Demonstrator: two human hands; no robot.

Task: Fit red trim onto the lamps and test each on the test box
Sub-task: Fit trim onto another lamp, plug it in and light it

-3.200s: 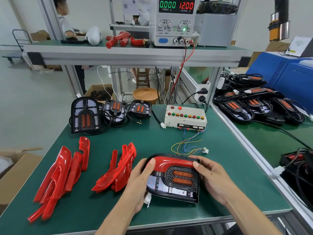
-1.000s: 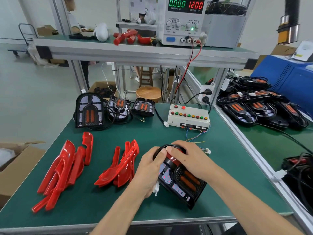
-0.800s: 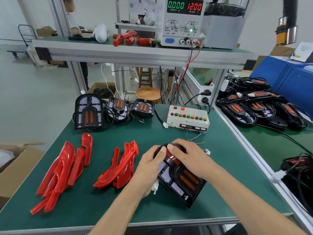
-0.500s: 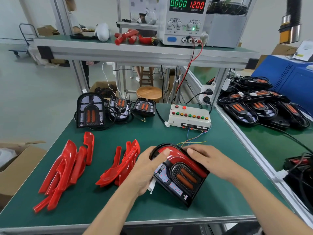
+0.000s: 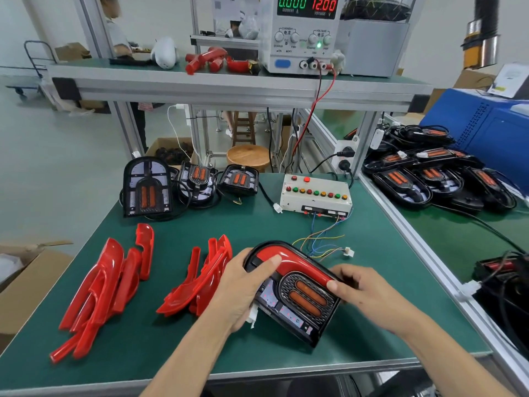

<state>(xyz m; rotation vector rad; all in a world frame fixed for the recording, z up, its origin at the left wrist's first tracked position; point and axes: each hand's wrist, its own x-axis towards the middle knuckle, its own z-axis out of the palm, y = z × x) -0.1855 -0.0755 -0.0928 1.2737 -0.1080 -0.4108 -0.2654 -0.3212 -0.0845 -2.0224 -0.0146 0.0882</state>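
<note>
A black lamp [image 5: 297,299] lies tilted on the green mat near the front edge, with a red trim [image 5: 297,263] seated along its curved top. My left hand [image 5: 243,287] grips the lamp's left side, thumb pressing the trim. My right hand [image 5: 369,293] holds the lamp's right edge, thumb on the end of the trim. The white test box [image 5: 316,196] with coloured buttons stands behind, its thin wires ending in a white connector [image 5: 347,251] loose on the mat.
Two heaps of loose red trims [image 5: 106,285] [image 5: 200,279] lie to the left. Three untrimmed lamps [image 5: 148,187] stand at the back left. A power supply [image 5: 303,32] sits on the shelf. More lamps [image 5: 429,173] are piled on the right bench.
The lamp has been turned counter-clockwise and sits tilted. My right hand slid from on top of the trim to the lamp's right edge; my left thumb moved onto the trim.
</note>
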